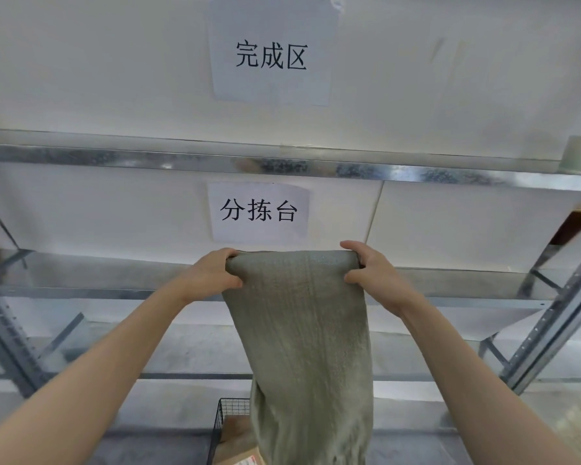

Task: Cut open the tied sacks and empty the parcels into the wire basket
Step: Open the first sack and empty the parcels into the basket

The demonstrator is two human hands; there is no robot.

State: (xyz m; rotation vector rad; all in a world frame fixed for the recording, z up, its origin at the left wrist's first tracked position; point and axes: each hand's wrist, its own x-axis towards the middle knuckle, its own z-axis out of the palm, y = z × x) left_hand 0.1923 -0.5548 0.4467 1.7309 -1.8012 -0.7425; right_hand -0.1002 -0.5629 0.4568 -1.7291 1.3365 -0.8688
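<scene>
Both hands up high — left hand [215,273] and right hand [371,266] each grip a top corner of the sack [302,330], hung mouth-down to spill. At six o'clock, the wire basket [227,421] waits — a parcel [235,444] inside.

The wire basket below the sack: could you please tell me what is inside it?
A brown cardboard parcel lies in the wire basket. The hanging sack covers the rest, so anything else inside cannot be seen.

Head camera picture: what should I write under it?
Left hand and right hand grip a woven sack by its top edge over a wire basket holding a parcel.
</scene>
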